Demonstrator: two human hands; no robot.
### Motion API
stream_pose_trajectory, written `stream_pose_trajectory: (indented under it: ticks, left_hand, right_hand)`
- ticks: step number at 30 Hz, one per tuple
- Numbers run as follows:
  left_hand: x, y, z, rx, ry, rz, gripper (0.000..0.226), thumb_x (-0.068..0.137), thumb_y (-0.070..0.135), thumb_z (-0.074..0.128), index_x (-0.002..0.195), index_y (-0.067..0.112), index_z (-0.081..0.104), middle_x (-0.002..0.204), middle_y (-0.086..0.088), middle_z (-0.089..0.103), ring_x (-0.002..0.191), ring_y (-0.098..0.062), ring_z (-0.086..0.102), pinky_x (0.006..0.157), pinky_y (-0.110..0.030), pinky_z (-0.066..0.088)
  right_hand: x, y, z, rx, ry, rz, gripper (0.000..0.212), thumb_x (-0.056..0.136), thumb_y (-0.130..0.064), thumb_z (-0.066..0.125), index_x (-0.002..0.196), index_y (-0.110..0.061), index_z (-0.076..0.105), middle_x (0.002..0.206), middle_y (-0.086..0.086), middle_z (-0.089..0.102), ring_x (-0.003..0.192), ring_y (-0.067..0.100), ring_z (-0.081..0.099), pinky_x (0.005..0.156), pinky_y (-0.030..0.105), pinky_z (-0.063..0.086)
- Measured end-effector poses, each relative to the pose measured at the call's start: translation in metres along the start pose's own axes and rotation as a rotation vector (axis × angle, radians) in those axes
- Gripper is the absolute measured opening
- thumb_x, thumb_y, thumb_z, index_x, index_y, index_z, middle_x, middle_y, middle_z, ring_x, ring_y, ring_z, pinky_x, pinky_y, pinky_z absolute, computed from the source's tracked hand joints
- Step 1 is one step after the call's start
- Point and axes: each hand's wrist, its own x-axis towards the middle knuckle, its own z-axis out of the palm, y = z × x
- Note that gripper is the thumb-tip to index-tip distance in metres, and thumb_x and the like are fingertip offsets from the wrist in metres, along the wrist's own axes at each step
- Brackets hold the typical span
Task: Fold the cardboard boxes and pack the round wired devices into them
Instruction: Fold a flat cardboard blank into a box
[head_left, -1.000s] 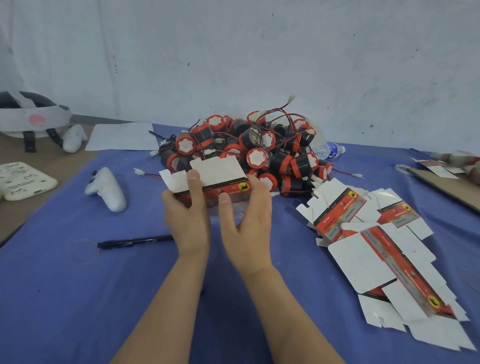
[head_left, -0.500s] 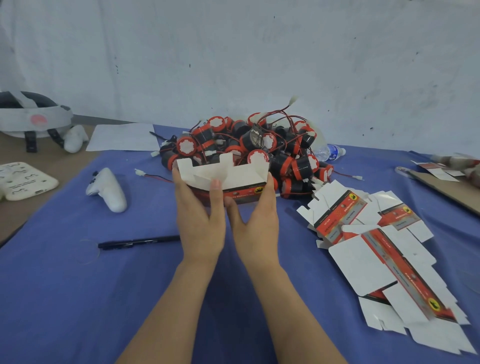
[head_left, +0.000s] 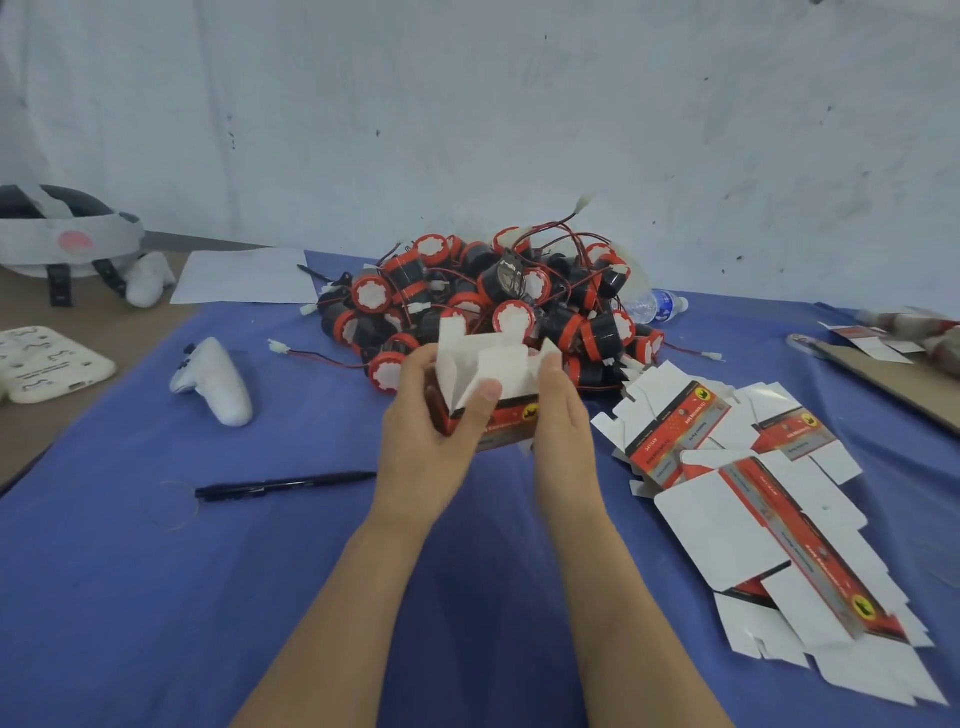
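**A:** Head view. Where's the work, and what are the hands on?

**B:** The half-erected red-and-white cardboard box (head_left: 493, 379) is held in the air above the blue cloth-covered table (head_left: 156, 597), just in front of the pile of round black-and-red wired devices (head_left: 498, 306). The hands are close together, one at each end of the box. The left hand (head_left: 426, 436) wraps the left end, thumb pressed on a white inner flap. The right hand (head_left: 563, 431) holds the right end with its thumb up at the flap edge. Its fingers are hidden behind the board.

**A:** How will it handle?

**B:** My read is thin printed carton: very light, springy at the creases, easy to crush. The flaps stand up loose, so it isn't locked yet. Hold it by the side walls near the corners and push flaps at the score lines, not mid-panel.

**A:** And the devices?

**B:** They look like rigid plastic cylinders, heavier than the box. The thin red leads with white plugs are tangled through the pile. Take one by the body and never pull on the wire, since the leads will likely snag neighbours.

**A:** Stock?

**B:** A stack of flat white-and-red unfolded carton blanks (head_left: 769, 525) lies to the right. No packed box is visible, so I'd say it's early in the job.

**A:** Clutter?

**B:** A black pen (head_left: 285, 484) and a white handheld controller (head_left: 215, 382) on the left, well apart from the work.
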Motion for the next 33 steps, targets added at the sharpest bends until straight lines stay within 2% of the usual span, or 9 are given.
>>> stream_pose_trajectory:
  ticks: [3,5,9,14,18,21,25,28,33]
  left_hand:
    - [-0.004,0.001,0.003,0.109,-0.108,0.081,0.040,0.083,0.049,0.066,0.115,0.047,0.043,0.107,0.029,0.058,0.099,0.002,0.059,0.074,-0.010,0.048]
    - [-0.006,0.001,0.004,0.153,-0.163,0.101,0.041,0.083,0.049,0.066,0.114,0.055,0.040,0.110,0.029,0.057,0.102,0.002,0.058,0.077,-0.012,0.049]
    - [-0.006,0.001,0.003,0.189,-0.146,0.118,0.048,0.076,0.059,0.065,0.116,0.059,0.036,0.113,0.032,0.054,0.104,0.004,0.056,0.078,-0.013,0.050]
    - [-0.005,-0.003,0.002,0.176,-0.117,0.109,0.047,0.079,0.062,0.061,0.120,0.045,0.045,0.115,0.018,0.058,0.104,-0.010,0.061,0.076,-0.038,0.058]
    - [-0.006,0.002,0.006,0.241,-0.107,0.212,0.038,0.080,0.060,0.057,0.110,0.041,0.048,0.117,0.027,0.048,0.106,0.001,0.054,0.079,-0.020,0.052]
    - [-0.007,0.004,0.009,0.266,-0.114,0.251,0.027,0.079,0.056,0.059,0.095,0.037,0.048,0.115,0.026,0.047,0.102,0.007,0.049,0.074,-0.009,0.044]
    - [-0.006,0.001,0.009,0.308,-0.111,0.228,0.036,0.080,0.059,0.054,0.091,0.025,0.050,0.099,0.012,0.054,0.089,-0.003,0.052,0.068,-0.015,0.045]
    - [-0.005,0.001,0.006,0.260,-0.088,0.147,0.044,0.079,0.061,0.058,0.089,0.018,0.053,0.084,0.008,0.057,0.079,-0.011,0.058,0.062,-0.028,0.052]
    - [-0.004,0.005,0.004,0.072,-0.081,0.058,0.036,0.080,0.057,0.061,0.076,0.023,0.048,0.077,0.016,0.062,0.077,-0.006,0.067,0.054,-0.020,0.053]
  right_hand:
    - [0.004,-0.005,-0.008,0.074,0.039,0.073,0.043,0.078,-0.066,0.046,0.090,-0.036,0.074,0.100,-0.001,0.073,0.094,0.015,0.069,0.078,0.032,0.055]
    - [0.007,-0.007,-0.011,0.138,0.067,0.089,0.035,0.086,-0.060,0.048,0.084,-0.036,0.074,0.101,0.005,0.073,0.093,0.021,0.068,0.080,0.040,0.054]
    - [0.009,-0.010,-0.015,0.258,0.068,0.060,0.031,0.083,-0.056,0.053,0.080,-0.033,0.073,0.093,0.003,0.072,0.084,0.020,0.067,0.069,0.033,0.054]
    - [0.008,-0.007,-0.015,0.170,0.136,0.019,0.036,0.079,-0.053,0.058,0.070,-0.021,0.071,0.105,0.002,0.072,0.103,0.026,0.064,0.081,0.044,0.051]
    - [0.008,-0.006,-0.016,0.080,0.220,0.006,0.041,0.093,-0.047,0.053,0.071,-0.017,0.071,0.086,0.011,0.072,0.079,0.025,0.065,0.071,0.037,0.051]
    - [0.009,-0.005,-0.019,0.002,0.254,0.006,0.044,0.095,-0.047,0.048,0.071,-0.016,0.069,0.064,-0.003,0.068,0.059,0.008,0.062,0.054,0.020,0.050]
    - [0.012,-0.002,-0.023,-0.089,0.138,0.138,0.065,0.092,-0.067,0.030,0.066,-0.028,0.074,0.060,-0.012,0.069,0.053,-0.002,0.064,0.048,0.017,0.048]
    - [0.011,-0.006,-0.026,0.128,0.004,0.309,0.064,0.082,-0.079,0.028,0.056,-0.041,0.073,0.064,-0.007,0.072,0.058,0.008,0.070,0.048,0.022,0.052]
    - [0.011,-0.008,-0.030,0.368,-0.177,0.375,0.077,0.066,-0.079,0.041,0.107,-0.023,0.074,0.103,0.008,0.074,0.092,0.024,0.071,0.073,0.035,0.058]
